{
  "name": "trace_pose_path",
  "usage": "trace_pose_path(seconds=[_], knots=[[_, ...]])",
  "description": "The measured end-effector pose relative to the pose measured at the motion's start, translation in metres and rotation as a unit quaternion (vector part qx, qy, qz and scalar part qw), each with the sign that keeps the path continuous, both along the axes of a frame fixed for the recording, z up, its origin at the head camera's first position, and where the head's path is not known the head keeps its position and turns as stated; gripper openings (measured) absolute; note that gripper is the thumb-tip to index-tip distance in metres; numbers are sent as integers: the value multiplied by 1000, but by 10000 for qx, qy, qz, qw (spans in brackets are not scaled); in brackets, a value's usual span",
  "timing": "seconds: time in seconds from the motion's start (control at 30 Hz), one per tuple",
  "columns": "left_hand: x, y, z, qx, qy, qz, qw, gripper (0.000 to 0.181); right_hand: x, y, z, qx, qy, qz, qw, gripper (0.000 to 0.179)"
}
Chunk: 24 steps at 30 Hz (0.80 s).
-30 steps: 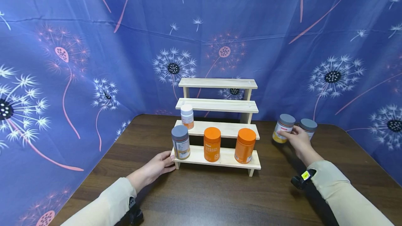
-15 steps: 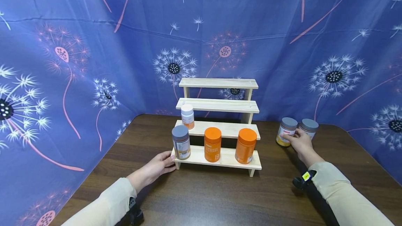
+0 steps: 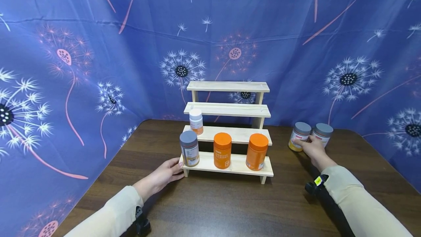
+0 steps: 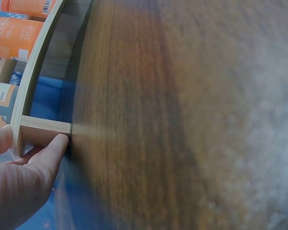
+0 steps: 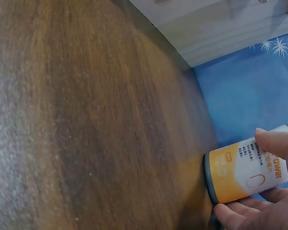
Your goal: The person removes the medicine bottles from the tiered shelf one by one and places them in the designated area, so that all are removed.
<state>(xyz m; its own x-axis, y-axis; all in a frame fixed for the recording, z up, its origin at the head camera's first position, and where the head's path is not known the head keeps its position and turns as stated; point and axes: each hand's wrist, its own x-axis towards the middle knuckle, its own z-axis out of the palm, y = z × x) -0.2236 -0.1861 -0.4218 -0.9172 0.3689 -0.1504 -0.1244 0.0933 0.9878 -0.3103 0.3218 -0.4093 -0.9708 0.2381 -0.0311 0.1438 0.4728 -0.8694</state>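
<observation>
My left hand (image 3: 162,175) holds the left end of the bottom step of a wooden tiered stand (image 3: 227,169), thumb at the board's edge and fingers at the leg (image 4: 45,130). At the far right, my right hand (image 3: 316,153) grips a grey-lidded supplement jar (image 3: 295,144) with a white and yellow label (image 5: 247,165). That jar stands upright on the table, beside a second grey-lidded jar (image 3: 323,130) partly hidden by the hand. On the bottom step are another grey-lidded jar (image 3: 190,153) and two orange jars, one central (image 3: 222,153) and one rightward (image 3: 256,154).
A small white bottle (image 3: 196,121) with an orange-banded label stands at the left of the second step. The dark wooden table (image 3: 230,207) runs under everything. A blue dandelion-print cloth (image 3: 283,57) hangs behind and at the sides.
The jar in my right hand has moved slightly right, closer to the other grey-lidded jar, and come from a tilt to upright. My left hand stays on the stand.
</observation>
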Motion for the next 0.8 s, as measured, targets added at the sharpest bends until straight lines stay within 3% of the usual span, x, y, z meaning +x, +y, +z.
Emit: trace_pose_path(seconds=[0.33, 0.53, 0.8], knots=[[-1, -1, 1, -25, -51, 34, 10000, 48, 0, -1, -1, 43, -117, 34, 9999, 71], [0, 0, 1, -16, -80, 72, 9999, 48, 3, -1, -7, 401, 88, -26, 9992, 64], [0, 1, 0, 26, -37, 56, 10000, 47, 2, -2, -10, 447, 231, -211, 9985, 61]])
